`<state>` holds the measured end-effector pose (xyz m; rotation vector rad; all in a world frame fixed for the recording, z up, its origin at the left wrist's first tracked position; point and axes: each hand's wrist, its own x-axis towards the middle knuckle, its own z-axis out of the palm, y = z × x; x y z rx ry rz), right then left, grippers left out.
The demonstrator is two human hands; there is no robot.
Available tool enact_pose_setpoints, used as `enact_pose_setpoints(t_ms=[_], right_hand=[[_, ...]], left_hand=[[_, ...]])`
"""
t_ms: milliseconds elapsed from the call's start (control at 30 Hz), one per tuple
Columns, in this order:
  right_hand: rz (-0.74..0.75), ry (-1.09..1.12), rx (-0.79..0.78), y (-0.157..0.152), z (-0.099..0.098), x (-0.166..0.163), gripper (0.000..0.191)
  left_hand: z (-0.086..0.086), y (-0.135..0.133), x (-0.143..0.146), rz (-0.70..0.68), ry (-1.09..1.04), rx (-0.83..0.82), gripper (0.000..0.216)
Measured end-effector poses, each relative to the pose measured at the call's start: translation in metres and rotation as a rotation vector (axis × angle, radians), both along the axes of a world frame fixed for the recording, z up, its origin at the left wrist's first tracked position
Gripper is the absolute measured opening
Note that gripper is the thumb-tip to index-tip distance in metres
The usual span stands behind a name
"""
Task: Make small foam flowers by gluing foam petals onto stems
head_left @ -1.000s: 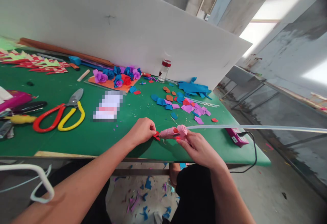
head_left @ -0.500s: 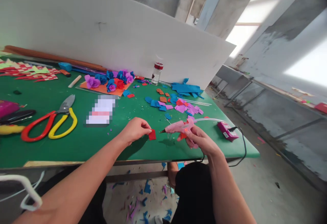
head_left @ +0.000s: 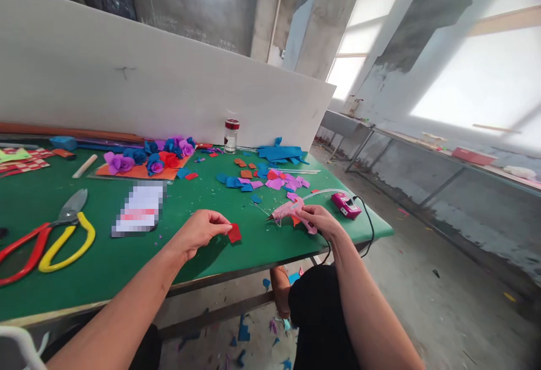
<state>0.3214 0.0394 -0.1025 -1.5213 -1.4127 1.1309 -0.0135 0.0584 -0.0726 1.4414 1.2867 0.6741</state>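
My left hand pinches a small red paper piece by its edge, a little above the green table. To the right, my right hand has its thumb and fingers closed on the rear of a pink glue gun. The gun lies low over the tabletop with its nozzle pointing left toward the red piece. From its back runs a long clear glue stick. Some orange-red material shows beneath the gun, partly hidden.
Purple paper pieces and blue ones lie behind the gun. A red-lidded jar stands by the white board. Paper flowers and large scissors are leftward. A magenta power socket with a black cord sits near the right edge.
The view has turned right. My right hand has lowered the glue gun and shifted its grip from the handle to the rear. My left hand still holds the red piece.
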Motion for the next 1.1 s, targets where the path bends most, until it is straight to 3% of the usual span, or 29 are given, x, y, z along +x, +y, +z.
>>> enact_pose_setpoints(t_ms=[267,500,800,933,1100], right_hand=[[0.021,0.026,-0.002,-0.003,0.001,-0.021,0.046],[0.022,0.029,0.027,-0.006,0.012,-0.058,0.048],[-0.15,0.073,0.113,-0.016,0.016,-0.086,0.051],[-0.212,0.146,0.139,-0.013,0.015,-0.083,0.05],[-0.341,0.083,0.035,0.0,0.004,-0.049,0.05]], left_hand=[[0.004,0.006,-0.011,-0.083,-0.188,-0.14,0.04],[0.007,0.016,-0.024,-0.016,-0.284,-0.105,0.034],[0.011,0.016,-0.028,0.028,-0.286,-0.068,0.033],[0.015,0.013,-0.03,0.015,-0.276,-0.074,0.032],[0.015,0.01,-0.032,-0.004,-0.274,-0.086,0.036]])
